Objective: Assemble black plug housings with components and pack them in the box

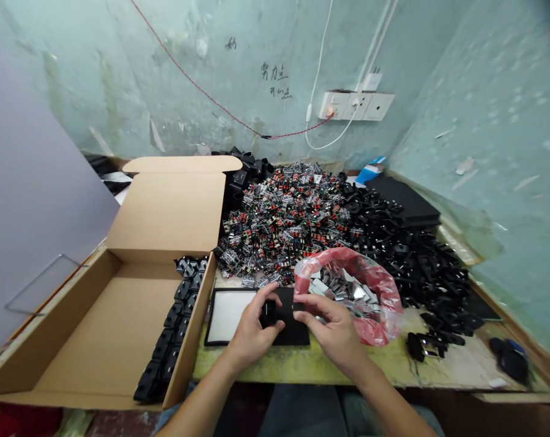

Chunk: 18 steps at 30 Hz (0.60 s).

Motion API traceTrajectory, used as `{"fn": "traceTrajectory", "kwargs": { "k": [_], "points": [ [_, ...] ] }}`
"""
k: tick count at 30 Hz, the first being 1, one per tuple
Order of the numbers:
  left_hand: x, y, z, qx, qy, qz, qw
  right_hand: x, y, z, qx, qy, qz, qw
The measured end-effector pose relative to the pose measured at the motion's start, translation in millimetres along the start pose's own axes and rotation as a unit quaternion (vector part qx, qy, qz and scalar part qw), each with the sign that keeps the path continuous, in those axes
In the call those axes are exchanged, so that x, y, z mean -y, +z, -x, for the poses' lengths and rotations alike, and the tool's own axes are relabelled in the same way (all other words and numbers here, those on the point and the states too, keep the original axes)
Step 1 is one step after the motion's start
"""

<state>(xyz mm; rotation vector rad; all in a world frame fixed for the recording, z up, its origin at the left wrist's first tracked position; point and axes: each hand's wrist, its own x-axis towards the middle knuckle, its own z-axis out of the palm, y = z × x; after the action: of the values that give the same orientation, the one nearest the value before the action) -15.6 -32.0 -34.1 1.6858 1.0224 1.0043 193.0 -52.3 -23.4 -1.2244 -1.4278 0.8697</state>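
My left hand (256, 325) holds a black plastic housing (268, 314) between thumb and fingers, above a black pad (293, 331). To its right, my right hand (327, 321) pinches a small dark piece (297, 306) with thumb and forefinger; its details are too small to tell. The two held pieces are apart. A white tray with a black rim (231, 315) lies beside my left hand. Behind my right hand, a red plastic bag (388, 297) stands open with many small metal plates (347, 288) inside.
An open cardboard box (97, 328) at left holds rows of black housings (177, 321) along its right side. Behind my hands is a heap of small circuit parts (288, 218). Black plastic parts (406, 261) pile up at right. A power strip (356, 105) hangs on the wall.
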Motion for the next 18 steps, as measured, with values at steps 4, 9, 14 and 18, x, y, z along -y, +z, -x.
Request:
{"fn": "traceTrajectory", "kwargs": {
  "k": [4,9,14,18],
  "points": [
    [3.3,-3.4,4.7,-0.034,0.026,-0.063,0.997,-2.4,2.5,1.2,0.006,0.016,-0.021,1.000],
    [6.0,-5.2,-7.6,-0.192,-0.050,-0.233,0.952,-0.7,9.8,-7.1,-0.008,0.076,-0.110,0.991],
    [-17.9,5.5,-43.4,-0.089,-0.145,-0.431,0.886,2.1,13.6,-22.0,-0.059,0.108,-0.177,0.977],
    [-31.0,11.3,-56.1,-0.043,-0.176,-0.494,0.851,0.7,3.2,-24.5,-0.060,0.109,-0.197,0.973]
  ]
}}
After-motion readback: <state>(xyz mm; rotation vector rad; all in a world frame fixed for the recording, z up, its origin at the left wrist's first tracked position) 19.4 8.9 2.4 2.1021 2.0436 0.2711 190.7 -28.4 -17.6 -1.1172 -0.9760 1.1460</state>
